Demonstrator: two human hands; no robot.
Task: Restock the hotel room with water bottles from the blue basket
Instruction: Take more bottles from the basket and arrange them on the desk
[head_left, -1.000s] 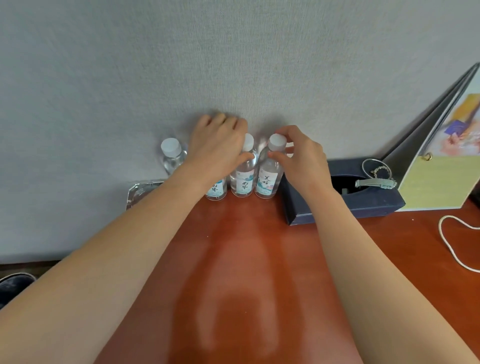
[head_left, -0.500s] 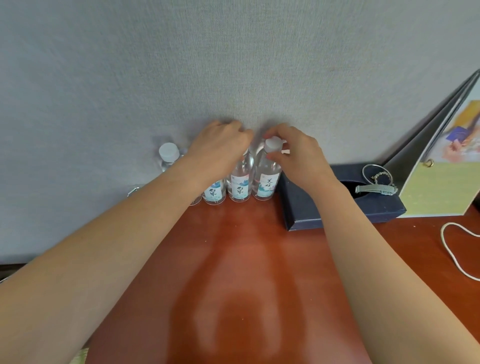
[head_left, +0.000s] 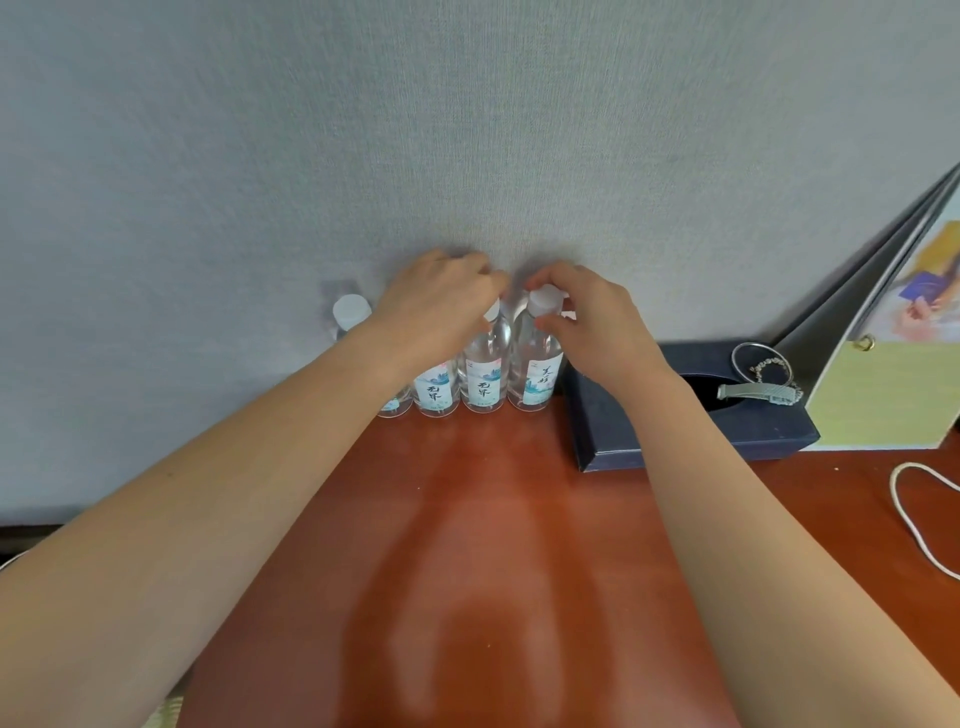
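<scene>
Several clear water bottles with white caps and pale blue labels stand in a row against the grey wall at the back of the reddish desk (head_left: 467, 519). My left hand (head_left: 441, 312) lies curled over the tops of the second bottle (head_left: 435, 391) and third bottle (head_left: 485, 379). My left forearm hides most of the leftmost bottle (head_left: 352, 310). My right hand (head_left: 592, 325) pinches the cap and neck of the rightmost bottle (head_left: 540, 376). The blue basket is out of view.
A dark blue box (head_left: 613, 441) with a round opening stands right of the bottles, touching the last one; a bracelet and watch strap (head_left: 753, 387) lie on it. A standing folder (head_left: 883, 395) leans at far right. A white cable (head_left: 914, 525) loops on the desk.
Both hands have stayed on the bottle tops and drawn closer to each other. The bottles now stand tighter together in the row against the wall.
</scene>
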